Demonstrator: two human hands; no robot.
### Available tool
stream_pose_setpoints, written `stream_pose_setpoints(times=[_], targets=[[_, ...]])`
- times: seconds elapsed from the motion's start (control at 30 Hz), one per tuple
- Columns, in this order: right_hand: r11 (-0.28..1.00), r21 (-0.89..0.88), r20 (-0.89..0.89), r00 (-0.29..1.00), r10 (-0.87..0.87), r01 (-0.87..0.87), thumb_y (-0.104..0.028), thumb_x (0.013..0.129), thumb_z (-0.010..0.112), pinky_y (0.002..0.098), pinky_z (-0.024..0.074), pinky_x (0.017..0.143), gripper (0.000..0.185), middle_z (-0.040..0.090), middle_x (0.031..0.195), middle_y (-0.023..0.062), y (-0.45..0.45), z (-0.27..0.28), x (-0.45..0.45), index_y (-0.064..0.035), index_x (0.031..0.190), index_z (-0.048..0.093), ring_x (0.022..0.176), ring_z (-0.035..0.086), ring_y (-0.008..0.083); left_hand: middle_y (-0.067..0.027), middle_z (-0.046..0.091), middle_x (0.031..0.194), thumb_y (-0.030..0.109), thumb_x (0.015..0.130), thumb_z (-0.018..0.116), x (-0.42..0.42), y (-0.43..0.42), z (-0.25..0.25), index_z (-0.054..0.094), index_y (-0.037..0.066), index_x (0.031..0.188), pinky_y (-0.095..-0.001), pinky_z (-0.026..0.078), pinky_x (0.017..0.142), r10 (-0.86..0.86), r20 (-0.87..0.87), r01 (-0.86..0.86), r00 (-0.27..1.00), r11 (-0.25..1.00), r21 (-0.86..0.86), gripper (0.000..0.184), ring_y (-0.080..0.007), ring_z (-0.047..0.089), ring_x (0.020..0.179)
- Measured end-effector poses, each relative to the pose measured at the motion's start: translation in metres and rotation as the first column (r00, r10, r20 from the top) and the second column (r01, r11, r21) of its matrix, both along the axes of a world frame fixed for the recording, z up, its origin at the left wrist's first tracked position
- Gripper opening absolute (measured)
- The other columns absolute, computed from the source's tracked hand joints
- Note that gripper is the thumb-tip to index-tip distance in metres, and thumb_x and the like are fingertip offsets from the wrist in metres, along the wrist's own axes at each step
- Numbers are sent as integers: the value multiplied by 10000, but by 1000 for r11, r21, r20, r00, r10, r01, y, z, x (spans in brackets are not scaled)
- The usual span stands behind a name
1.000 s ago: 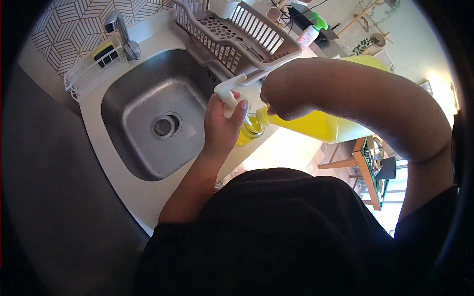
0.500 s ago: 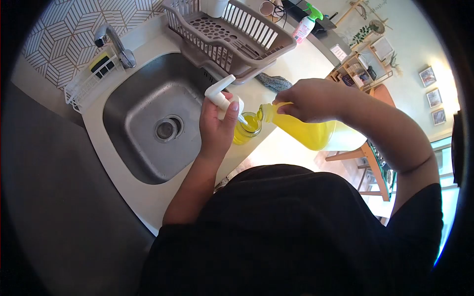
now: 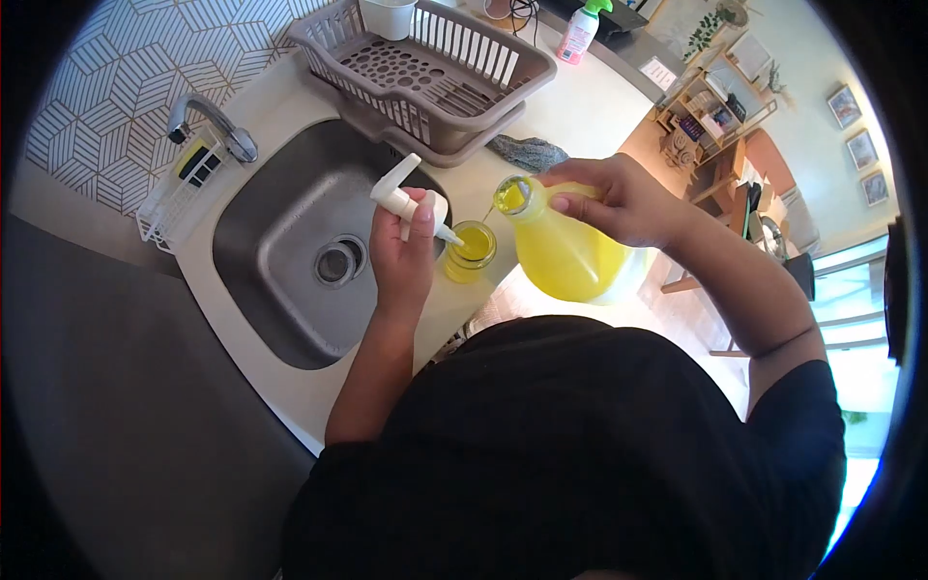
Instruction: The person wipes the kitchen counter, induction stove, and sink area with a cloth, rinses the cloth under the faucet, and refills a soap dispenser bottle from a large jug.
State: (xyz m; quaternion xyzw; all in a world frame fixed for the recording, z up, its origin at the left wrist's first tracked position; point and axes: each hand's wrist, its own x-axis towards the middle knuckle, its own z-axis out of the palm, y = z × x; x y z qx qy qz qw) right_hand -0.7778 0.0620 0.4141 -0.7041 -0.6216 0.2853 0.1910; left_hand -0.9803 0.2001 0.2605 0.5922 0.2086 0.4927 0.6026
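Note:
My left hand [image 3: 402, 259] is closed around a white pump head [image 3: 394, 196], whose lower end points down at the mouth of a glass jar [image 3: 464, 272]. Yellow liquid shows inside this jar, which stands on the counter beside the sink. In my right hand [image 3: 623, 201] is a large translucent jug of yellow liquid [image 3: 570, 256], gripped near its neck. The jug's open mouth faces up and toward the jar. A thin strand of liquid appears to hang between the jug's lip and the jar.
Left of the jar lies a steel sink [image 3: 280, 242] with a faucet [image 3: 217, 126] and a white sponge rack [image 3: 179, 198]. Behind are a grey-brown dish rack [image 3: 435, 126] holding a white cup [image 3: 389, 17], a grey cloth [image 3: 527, 153] and a spray bottle [image 3: 578, 37].
The jug has tipped back from pouring into the jar, its mouth now raised. My left hand with the pump head shifted slightly left in view, as the camera's angle moved too.

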Motion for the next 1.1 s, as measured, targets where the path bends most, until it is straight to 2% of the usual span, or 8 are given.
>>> stream_pose_setpoints(times=[0.3, 0.43, 0.5, 0.63, 0.8, 1.0, 1.07, 1.1], targets=[[940, 282, -656, 753, 43, 192, -252, 972, 593, 239, 498, 786, 316, 686, 1017, 39, -6, 7, 18, -57, 1220, 602, 896, 630, 80, -59, 575, 993, 250, 951, 618, 0, -3, -3, 561, 30, 1067, -292, 463, 815, -11, -65, 15, 998, 998, 55, 256, -135, 558, 903], [805, 418, -742, 669, 35, 421, -236, 950, 624, 199, 193, 467, 220, 437, 634, -108, 8, 1, 34, -100, 1122, 630, 489, 268, 7, -95, 569, 1030, 257, 877, 711, -2, -6, 0, 567, 27, 1078, -323, 471, 835, 30, -139, -6, 990, 985, 170, 338, -201, 576, 926], [774, 426, -761, 648, 27, 468, -222, 943, 631, 198, 195, 463, 220, 426, 618, -107, 11, -10, 42, -92, 1120, 627, 482, 273, 8, -122, 548, 1070, 335, 764, 808, -4, -10, 11, 572, 20, 1086, -356, 483, 847, 102, -279, 56, 955, 861, 505, 509, -276, 585, 948], [684, 442, -803, 595, 13, 581, -159, 936, 614, 193, 195, 453, 202, 397, 583, -97, 17, -38, 54, -63, 1114, 611, 471, 275, 9, -140, 522, 1117, 492, 667, 817, -1, -20, 14, 558, -28, 1143, -384, 459, 885, 77, -420, 168, 904, 839, 517, 751, -322, 552, 997], [588, 440, -865, 495, 76, 678, -102, 941, 549, 189, 186, 441, 197, 393, 570, -91, 25, -70, 76, -35, 1120, 594, 462, 266, 1, -137, 517, 1137, 461, 675, 825, 2, -26, 4, 563, -18, 1146, -384, 467, 885, 139, -469, 155, 872, 831, 534, 721, -318, 557, 1003], [486, 617, -729, 682, 59, 619, -78, 892, 608, 241, 395, 685, 245, 524, 851, 22, 13, -75, 67, -38, 1129, 559, 750, 486, 91, -143, 546, 1134, 318, 737, 816, 10, -38, 9, 565, 1, 1149, -384, 489, 870, 183, -546, 142, 818, 855, 499, 577, -319, 590, 998], [160, 963, -192, 968, -161, 217, -32, 810, 678, 360, 401, 888, 320, 536, 982, 76, -14, -95, 69, -45, 1104, 552, 938, 521, 190, -148, 553, 1145, 301, 745, 806, 12, -43, 13, 558, 4, 1146, -389, 495, 877, 195, -585, 132, 788, 873, 469, 557, -328, 598, 1009], [253, 961, -105, 993, -53, 115, -12, 773, 698, 384, 394, 909, 353, 539, 969, 80, -25, -106, 62, -57, 1093, 556, 943, 526, 224, -143, 576, 1101, 292, 747, 806, 14, -47, 13, 574, 27, 1157, -389, 491, 872, 221, -600, 97, 769, 887, 452, 541, -325, 605, 992]])
